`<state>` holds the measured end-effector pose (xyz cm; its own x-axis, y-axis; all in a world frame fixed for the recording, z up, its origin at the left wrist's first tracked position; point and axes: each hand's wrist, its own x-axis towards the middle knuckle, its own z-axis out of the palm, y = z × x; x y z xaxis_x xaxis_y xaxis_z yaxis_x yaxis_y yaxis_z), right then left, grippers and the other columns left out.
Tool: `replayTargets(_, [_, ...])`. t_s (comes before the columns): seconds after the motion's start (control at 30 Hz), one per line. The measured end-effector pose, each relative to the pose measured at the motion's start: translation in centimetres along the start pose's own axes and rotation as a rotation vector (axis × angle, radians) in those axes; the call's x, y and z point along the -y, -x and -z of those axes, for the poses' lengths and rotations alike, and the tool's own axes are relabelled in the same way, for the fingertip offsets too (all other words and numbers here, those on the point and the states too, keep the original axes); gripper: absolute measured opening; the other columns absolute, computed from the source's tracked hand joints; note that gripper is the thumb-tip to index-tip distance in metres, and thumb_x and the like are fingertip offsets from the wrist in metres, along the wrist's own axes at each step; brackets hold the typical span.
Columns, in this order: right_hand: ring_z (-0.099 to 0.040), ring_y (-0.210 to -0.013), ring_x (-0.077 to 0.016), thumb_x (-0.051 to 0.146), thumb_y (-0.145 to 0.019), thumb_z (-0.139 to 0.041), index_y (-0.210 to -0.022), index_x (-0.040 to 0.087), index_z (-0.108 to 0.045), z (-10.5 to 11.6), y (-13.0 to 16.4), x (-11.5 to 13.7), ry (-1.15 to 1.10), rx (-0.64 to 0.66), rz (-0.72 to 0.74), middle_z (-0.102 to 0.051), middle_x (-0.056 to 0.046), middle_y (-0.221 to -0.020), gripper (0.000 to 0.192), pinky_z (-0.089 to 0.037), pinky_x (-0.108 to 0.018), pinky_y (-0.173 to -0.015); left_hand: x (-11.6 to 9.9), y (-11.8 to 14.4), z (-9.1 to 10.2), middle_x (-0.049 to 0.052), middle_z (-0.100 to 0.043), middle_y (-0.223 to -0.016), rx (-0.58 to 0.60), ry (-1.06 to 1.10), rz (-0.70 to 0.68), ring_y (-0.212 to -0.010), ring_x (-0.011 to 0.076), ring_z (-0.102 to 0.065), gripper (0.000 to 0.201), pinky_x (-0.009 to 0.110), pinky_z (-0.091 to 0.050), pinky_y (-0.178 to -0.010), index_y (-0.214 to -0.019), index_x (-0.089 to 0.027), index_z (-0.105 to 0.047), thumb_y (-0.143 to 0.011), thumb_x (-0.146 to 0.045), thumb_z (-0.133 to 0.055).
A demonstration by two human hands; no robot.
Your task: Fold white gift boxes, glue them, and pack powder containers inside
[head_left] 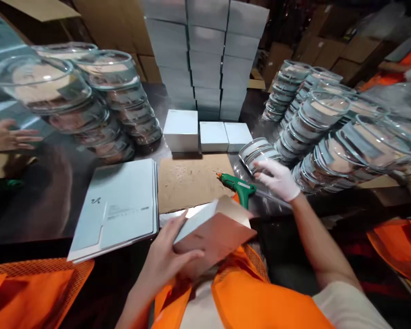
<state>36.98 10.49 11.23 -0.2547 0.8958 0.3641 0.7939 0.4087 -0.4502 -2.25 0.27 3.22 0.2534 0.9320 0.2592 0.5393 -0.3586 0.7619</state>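
Observation:
My left hand grips a partly folded box, pale grey outside and brown inside, held against my orange vest. My right hand, in a white glove, reaches out to the right and rests on a short stack of clear glass lids lying on their side. A green glue gun lies just left of that hand, its orange tip over a brown cardboard sheet.
A pile of flat grey box blanks lies at the left. Three closed white boxes stand behind the cardboard, with a tall wall of boxes further back. Glass lid stacks flank both sides. Another person's hand shows at far left.

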Motion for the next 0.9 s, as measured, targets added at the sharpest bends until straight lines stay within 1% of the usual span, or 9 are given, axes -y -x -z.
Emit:
replayTargets(0.07, [-0.056, -0.14, -0.0399, 0.036, -0.087, -0.078, -0.149, 0.012, -0.063, 1.3, -2.0, -4.6, 0.379, 0.065, -0.036, -0.06, -0.021, -0.154, 0.068, -0.047, -0.054, -0.116, 0.5, 1.0, 0.5, 0.013, -0.072, -0.133, -0.197, 0.139, 0.181, -0.12, 0.036, -0.072, 0.08, 0.047, -0.062, -0.098, -0.14, -0.025, -0.066, -0.071, -0.055, -0.093])
replayTargets(0.17, [-0.051, -0.142, -0.0433, 0.029, -0.077, -0.083, -0.153, 0.007, -0.056, 2.0, -3.6, -9.2, 0.612, 0.245, -0.028, -0.049, -0.024, -0.163, 0.084, -0.044, -0.055, -0.117, 0.6, 2.0, 0.6, 0.012, -0.078, -0.111, -0.447, 0.285, 0.446, -0.101, 0.0346, -0.076, 0.068, 0.046, -0.065, -0.086, -0.114, -0.018, -0.074, -0.06, -0.049, -0.098])
replayTargets(0.23, [-0.057, -0.133, -0.0384, 0.03, -0.077, -0.083, -0.151, 0.008, -0.058, 1.7, -3.7, -10.3, 0.649, 0.259, -0.001, -0.055, -0.024, -0.157, 0.08, -0.046, -0.048, -0.113, 0.3, 2.3, 0.0, 0.01, -0.08, -0.096, -0.55, 0.33, 0.583, -0.087, 0.0321, -0.076, 0.065, 0.044, -0.066, -0.076, -0.101, -0.017, -0.074, -0.051, -0.049, -0.1])
replayTargets(0.33, [-0.063, -0.119, -0.037, 0.037, -0.077, -0.084, -0.145, 0.005, -0.062, 1.0, -3.5, -9.9, 0.695, 0.239, -0.003, -0.065, -0.026, -0.14, 0.079, -0.048, -0.045, -0.105, -0.3, 2.4, -1.3, 0.007, -0.08, -0.084, -0.672, 0.406, 0.646, -0.075, 0.0275, -0.075, 0.053, 0.041, -0.064, -0.068, -0.087, -0.017, -0.074, -0.049, -0.044, -0.098])
replayTargets(0.43, [-0.064, -0.113, -0.0408, 0.041, -0.076, -0.085, -0.139, 0.0, -0.065, 0.7, -3.5, -8.5, 0.73, 0.237, -0.037, -0.068, -0.029, -0.129, 0.078, -0.049, -0.048, -0.098, -0.8, 2.1, -2.3, 0.004, -0.079, -0.075, -0.673, 0.446, 0.585, -0.067, 0.0254, -0.074, 0.035, 0.04, -0.065, -0.064, -0.078, -0.019, -0.075, -0.056, -0.04, -0.093])
replayTargets(0.6, [-0.067, -0.103, -0.0381, 0.049, -0.079, -0.08, -0.12, 0.006, -0.069, 0.9, -3.7, -6.0, 0.829, 0.269, -0.091, -0.072, -0.025, -0.117, 0.061, -0.049, -0.044, -0.087, -0.7, 1.7, -2.3, 0.003, -0.078, -0.069, -0.594, 0.39, 0.475, -0.061, 0.0274, -0.074, 0.028, 0.042, -0.066, -0.058, -0.07, -0.022, -0.077, -0.057, -0.042, -0.092])
replayTargets(0.73, [-0.064, -0.115, -0.038, 0.048, -0.078, -0.081, -0.122, 0.008, -0.067, 1.2, -2.6, -5.1, 0.852, 0.259, -0.094, -0.072, -0.024, -0.119, 0.061, -0.048, -0.044, -0.092, -0.3, 2.0, -2.0, 0.004, -0.077, -0.064, -0.635, 0.306, 0.493, -0.058, 0.028, -0.072, 0.023, 0.043, -0.064, -0.054, -0.064, -0.025, -0.073, -0.06, -0.041, -0.089])
replayTargets(0.83, [-0.065, -0.117, -0.0418, 0.047, -0.076, -0.081, -0.123, 0.005, -0.066, 1.6, -0.7, -5.0, 0.831, 0.228, -0.094, -0.072, -0.027, -0.117, 0.064, -0.049, -0.048, -0.095, 0.0, 2.6, -1.8, 0.003, -0.073, -0.059, -0.626, 0.234, 0.469, -0.053, 0.0279, -0.069, 0.021, 0.044, -0.061, -0.05, -0.06, -0.025, -0.07, -0.063, -0.038, -0.086])
replayTargets(0.9, [-0.07, -0.106, -0.0422, 0.054, -0.077, -0.079, -0.121, 0.006, -0.066, 2.1, 0.9, -4.5, 0.738, 0.105, -0.15, -0.074, -0.027, -0.109, 0.066, -0.052, -0.05, -0.093, 0.2, 2.7, -1.7, 0.001, -0.068, -0.055, -0.633, 0.21, 0.414, -0.049, 0.0268, -0.065, 0.02, 0.044, -0.059, -0.048, -0.06, -0.024, -0.067, -0.064, -0.036, -0.084])
